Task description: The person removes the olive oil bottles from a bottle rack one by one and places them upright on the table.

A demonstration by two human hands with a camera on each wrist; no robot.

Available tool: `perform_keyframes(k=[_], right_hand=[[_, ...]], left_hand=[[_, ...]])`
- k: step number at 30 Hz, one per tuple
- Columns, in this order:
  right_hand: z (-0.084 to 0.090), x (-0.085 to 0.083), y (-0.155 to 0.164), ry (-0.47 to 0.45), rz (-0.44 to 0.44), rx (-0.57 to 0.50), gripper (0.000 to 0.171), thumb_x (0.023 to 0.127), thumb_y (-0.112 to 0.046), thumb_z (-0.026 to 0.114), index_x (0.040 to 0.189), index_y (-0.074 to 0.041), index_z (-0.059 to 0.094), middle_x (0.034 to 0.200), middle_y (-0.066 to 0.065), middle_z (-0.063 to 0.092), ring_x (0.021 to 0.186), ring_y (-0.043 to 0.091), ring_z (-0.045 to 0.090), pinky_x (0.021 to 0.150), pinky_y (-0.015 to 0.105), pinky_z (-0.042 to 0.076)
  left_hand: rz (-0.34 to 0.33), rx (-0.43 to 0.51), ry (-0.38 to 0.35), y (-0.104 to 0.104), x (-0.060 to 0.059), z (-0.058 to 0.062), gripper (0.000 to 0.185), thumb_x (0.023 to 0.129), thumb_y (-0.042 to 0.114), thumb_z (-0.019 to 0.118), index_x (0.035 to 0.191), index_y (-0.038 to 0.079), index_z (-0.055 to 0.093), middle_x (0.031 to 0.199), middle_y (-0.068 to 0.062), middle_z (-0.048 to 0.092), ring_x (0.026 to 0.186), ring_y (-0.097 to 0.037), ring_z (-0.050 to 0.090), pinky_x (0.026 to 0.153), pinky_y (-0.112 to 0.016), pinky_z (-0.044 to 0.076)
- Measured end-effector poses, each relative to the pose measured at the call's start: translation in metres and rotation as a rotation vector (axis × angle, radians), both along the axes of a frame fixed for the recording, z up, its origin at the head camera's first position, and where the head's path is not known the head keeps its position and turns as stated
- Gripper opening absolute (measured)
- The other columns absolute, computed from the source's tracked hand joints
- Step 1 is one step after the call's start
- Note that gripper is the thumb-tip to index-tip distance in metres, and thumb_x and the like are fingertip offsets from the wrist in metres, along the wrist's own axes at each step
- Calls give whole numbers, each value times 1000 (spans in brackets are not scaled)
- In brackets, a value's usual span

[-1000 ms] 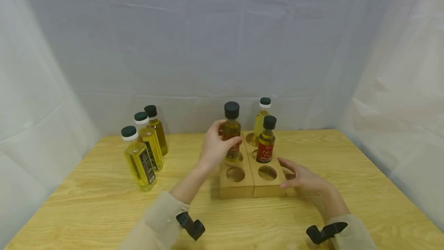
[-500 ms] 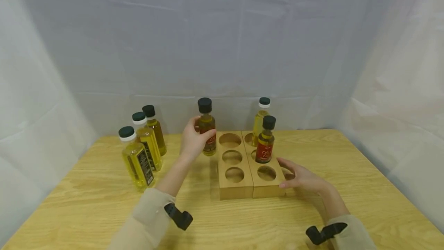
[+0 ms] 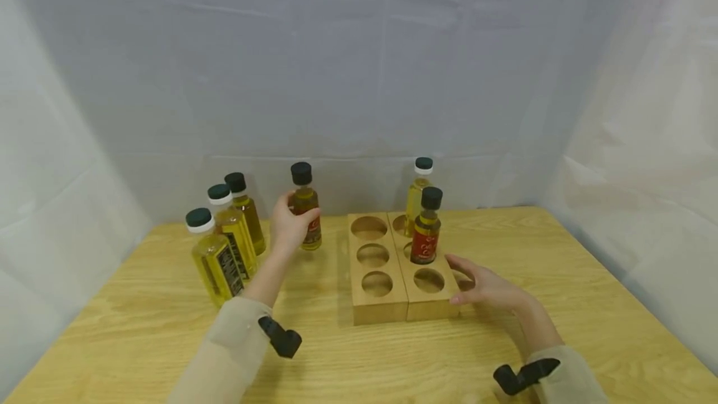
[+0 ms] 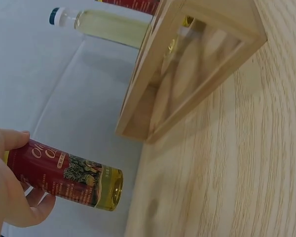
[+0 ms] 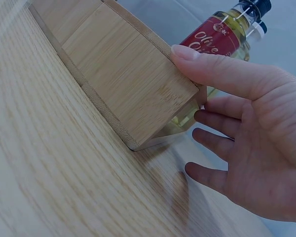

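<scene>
My left hand [image 3: 290, 223] holds a red-labelled olive oil bottle [image 3: 312, 229] by its upper part, thumb and fingers around it. In the left wrist view the bottle's base shows apart from the tabletop. To its right stands a two-column wooden bottle rack [image 3: 379, 312] with round holes; the left column's three holes are bare. The right column bears another red-labelled olive oil bottle [image 3: 424, 247] in its middle hole and a white-collared oil bottle [image 3: 415, 201] at the back. My right hand [image 5: 266, 133] rests its thumb on the rack's near right corner, fingers spread loosely beside it.
On the left of the wooden table [image 3: 325, 366] stand two green-and-white-capped oil bottles [image 3: 215, 264] and a dark-capped one [image 3: 250, 223] in a slanting row, near my left forearm. Pale sheeting [image 3: 348, 80] hangs behind the table's back edge and along both sides.
My left hand has carried the olive oil bottle from over the rack's left column leftward to a spot between the rack and the left row. The right hand has stayed at the rack.
</scene>
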State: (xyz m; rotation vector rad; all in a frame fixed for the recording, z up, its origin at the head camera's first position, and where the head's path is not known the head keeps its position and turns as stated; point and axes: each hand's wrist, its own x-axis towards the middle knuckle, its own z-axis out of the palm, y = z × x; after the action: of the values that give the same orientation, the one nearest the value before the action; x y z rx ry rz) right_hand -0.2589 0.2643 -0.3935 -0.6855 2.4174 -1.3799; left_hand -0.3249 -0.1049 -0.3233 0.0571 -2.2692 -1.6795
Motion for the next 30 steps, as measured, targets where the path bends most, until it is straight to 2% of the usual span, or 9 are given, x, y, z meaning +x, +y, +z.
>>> perform_keyframes(k=[7,17,30], right_hand=[[-2,-2,0,0,0,0,90,82,-19,71,146,5,12,148,29,12,129,51,23,101,59,27],[1,-3,-1,4,9,-15,91,82,-18,71,145,7,11,147,32,12,127,54,24,100,60,28],[-3,-4,1,-15,-1,-20,92,81,-20,72,145,6,11,148,29,12,130,51,21,102,59,25]], left_hand=[[24,15,-41,-11,-10,-8,58,86,12,66,135,-1,37,128,-22,46,116,-37,46,96,-49,38],[124,-100,-59,-24,-24,-18,60,84,20,68,136,5,41,129,-20,49,114,-37,47,94,-50,40],[158,-151,-82,-28,-28,-27,57,84,21,68,132,2,44,125,-22,51,112,-40,48,93,-53,40]])
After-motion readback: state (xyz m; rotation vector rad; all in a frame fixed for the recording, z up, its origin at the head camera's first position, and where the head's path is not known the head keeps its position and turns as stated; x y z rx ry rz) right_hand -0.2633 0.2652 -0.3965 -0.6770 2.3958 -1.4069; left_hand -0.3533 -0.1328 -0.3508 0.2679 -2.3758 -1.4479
